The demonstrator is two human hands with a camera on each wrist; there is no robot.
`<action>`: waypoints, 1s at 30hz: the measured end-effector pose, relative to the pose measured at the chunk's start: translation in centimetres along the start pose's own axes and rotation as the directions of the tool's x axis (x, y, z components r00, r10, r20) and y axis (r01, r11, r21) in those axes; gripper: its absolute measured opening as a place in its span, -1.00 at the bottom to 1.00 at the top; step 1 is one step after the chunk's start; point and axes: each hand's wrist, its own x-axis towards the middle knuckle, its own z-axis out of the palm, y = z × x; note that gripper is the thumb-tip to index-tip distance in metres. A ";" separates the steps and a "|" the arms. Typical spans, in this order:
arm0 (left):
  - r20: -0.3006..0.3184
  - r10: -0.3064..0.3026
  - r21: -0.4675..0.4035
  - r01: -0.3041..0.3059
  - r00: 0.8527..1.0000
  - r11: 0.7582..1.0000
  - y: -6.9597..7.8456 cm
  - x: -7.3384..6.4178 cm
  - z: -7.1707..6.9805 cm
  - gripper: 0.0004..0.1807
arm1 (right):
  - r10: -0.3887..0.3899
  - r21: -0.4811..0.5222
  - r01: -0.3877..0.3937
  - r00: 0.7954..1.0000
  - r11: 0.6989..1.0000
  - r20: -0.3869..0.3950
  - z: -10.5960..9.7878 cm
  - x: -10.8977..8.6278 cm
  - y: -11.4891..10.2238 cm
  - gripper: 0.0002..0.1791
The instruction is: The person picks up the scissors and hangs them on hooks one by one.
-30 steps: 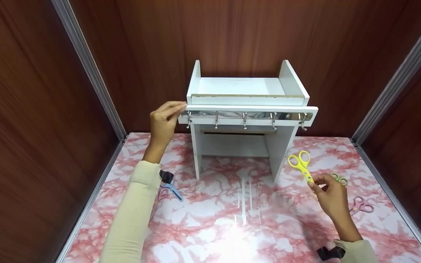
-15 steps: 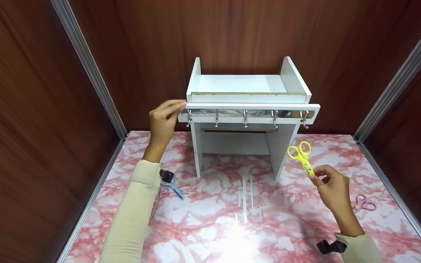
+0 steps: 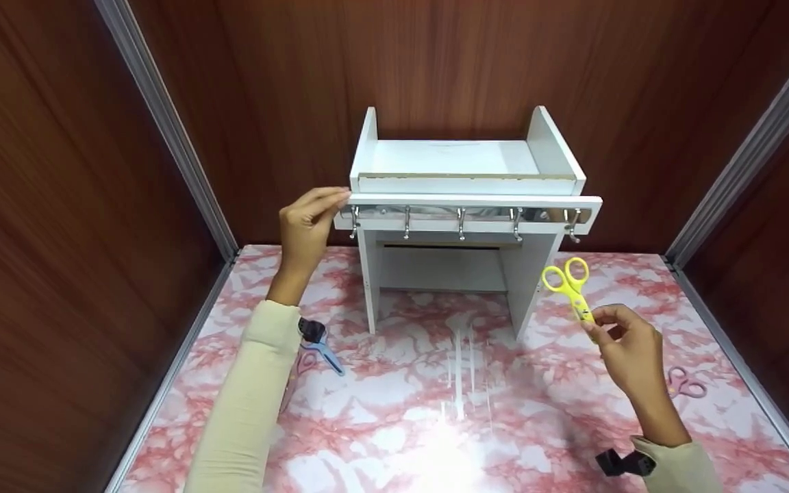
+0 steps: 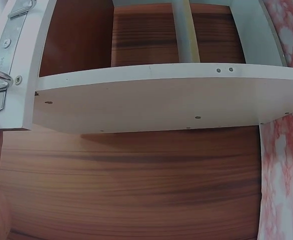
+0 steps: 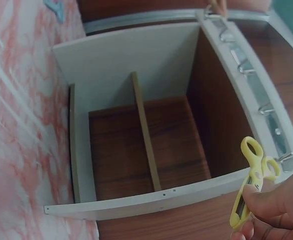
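Observation:
A white rail with several metal hooks (image 3: 429,200) runs across the front of a small white shelf unit (image 3: 453,156). At the rail's left end, my left hand (image 3: 304,229) pinches the top corner between thumb and fingers. My right hand (image 3: 631,352) holds yellow scissors (image 3: 577,301) by the blade end, handle loops pointing up. The scissors are in the air in front of the unit's right side, below the last hook and apart from it. In the right wrist view the yellow scissors (image 5: 256,167) show near the rail's right end.
Pink scissors (image 3: 687,385) lie on the pink-and-white marbled table (image 3: 394,438) at right. Blue scissors (image 3: 328,359) and another pink pair (image 3: 305,361) lie beside my left forearm, partly covered. Brown wood-look panels (image 3: 463,61) enclose the back and sides.
My right hand has risen slightly and moved a little right, carrying the yellow scissors nearer the hooks. Green scissors behind it are now hidden. My left hand stays at the rail's end.

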 end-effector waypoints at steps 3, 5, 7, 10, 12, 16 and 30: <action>0.000 -0.002 -0.001 0.002 1.000 1.000 0.1 0.0 0.0 -0.87 | -0.003 0.010 0.003 1.000 1.000 -0.013 -0.1 0.1 -0.2 -0.86; 0.001 -0.002 -0.002 0.002 1.000 1.000 0.1 0.1 0.0 -0.87 | -0.002 0.022 0.003 1.000 1.000 -0.018 -0.1 0.1 -0.5 -0.87; 0.001 -0.001 0.000 0.001 1.000 1.000 0.2 0.1 -0.1 -0.88 | -0.001 0.029 0.001 1.000 1.000 -0.018 -0.1 0.2 -0.8 -0.87; -0.002 0.000 0.003 0.000 1.000 1.000 0.3 0.1 -0.2 -0.88 | -0.006 0.038 0.007 1.000 0.999 -0.022 -0.2 0.4 -1.2 -0.87; -0.006 0.001 0.007 -0.001 1.000 1.000 0.3 0.0 -0.2 -0.88 | -0.015 0.042 0.017 1.000 0.999 -0.025 -0.3 0.6 -1.5 -0.87; -0.009 -0.004 0.014 0.004 1.000 1.000 0.5 -0.1 -0.2 -0.89 | -0.030 0.065 0.032 0.999 0.997 -0.031 -0.4 0.8 -2.0 -0.88; -0.001 0.003 0.012 -0.003 1.000 1.000 0.8 0.2 0.3 -0.90 | -0.023 0.080 0.027 0.998 0.996 -0.052 -0.6 1.5 -2.3 -0.87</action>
